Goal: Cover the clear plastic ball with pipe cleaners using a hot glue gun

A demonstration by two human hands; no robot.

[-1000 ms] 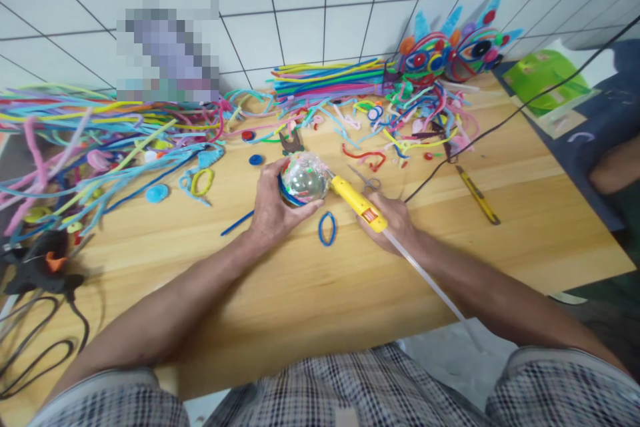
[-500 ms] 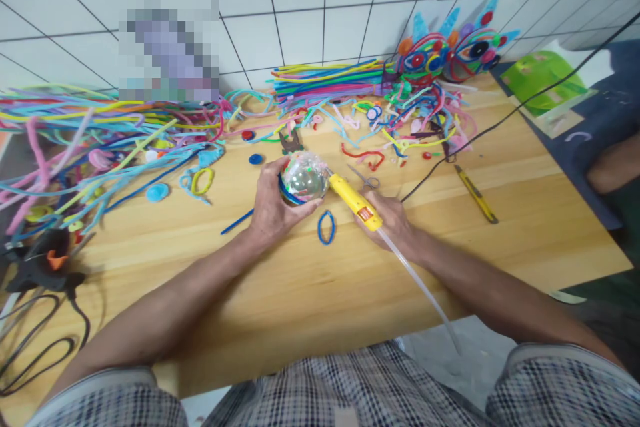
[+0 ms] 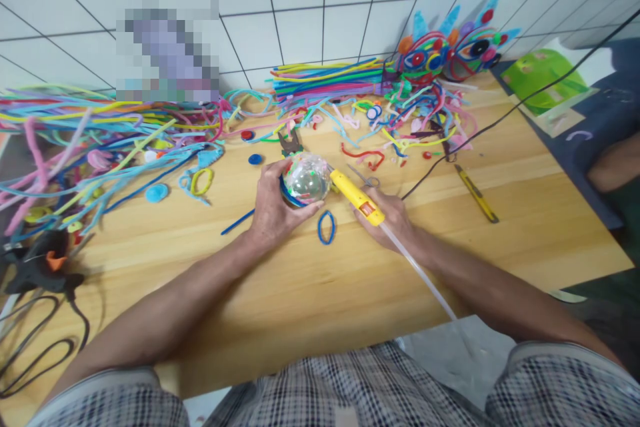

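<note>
On the wooden worktop (image 3: 250, 307), from the left: one black-and-orange tool (image 3: 47, 265), one light-blue round disc (image 3: 157, 193). Gripped in the left hand (image 3: 271, 205), at the middle: one clear, shiny ball (image 3: 306, 181). Just in front, one dark-blue fuzzy loop (image 3: 321, 228). Held in the right hand (image 3: 394, 219), pointed at the ball: one yellow plastic glue gun (image 3: 354, 195), with one orange label (image 3: 369, 209) too small to read. Further right, one slim yellow-and-black knife (image 3: 477, 195).
</note>
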